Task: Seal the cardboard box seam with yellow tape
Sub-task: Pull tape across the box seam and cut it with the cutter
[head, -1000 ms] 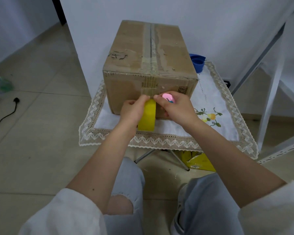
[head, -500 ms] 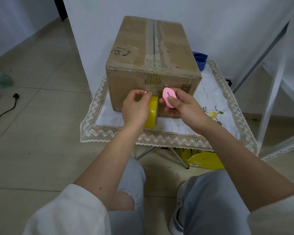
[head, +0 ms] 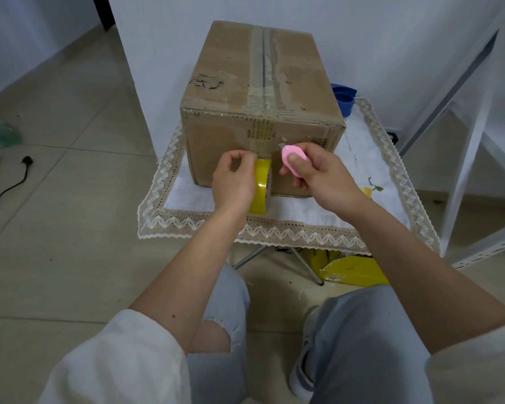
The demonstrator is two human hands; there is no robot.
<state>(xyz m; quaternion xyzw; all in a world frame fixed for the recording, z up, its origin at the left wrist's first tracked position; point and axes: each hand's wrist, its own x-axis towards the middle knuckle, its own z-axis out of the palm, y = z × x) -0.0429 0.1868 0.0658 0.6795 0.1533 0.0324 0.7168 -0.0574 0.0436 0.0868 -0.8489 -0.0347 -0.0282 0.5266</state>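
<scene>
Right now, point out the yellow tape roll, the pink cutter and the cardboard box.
yellow tape roll (head: pixel 261 188), head view, its outer yellow band.
pink cutter (head: pixel 292 158), head view, its pink shell.
cardboard box (head: pixel 231 68), head view, its top flap.

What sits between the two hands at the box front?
In the head view, the yellow tape roll stands between left hand and right hand, against the cardboard box.

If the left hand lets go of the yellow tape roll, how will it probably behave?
The yellow tape roll is round and stands on edge in the left hand, so it would probably roll on the tablecloth. It looks rigid. A strip seems stuck to the cardboard box, which may hold it back.
</scene>
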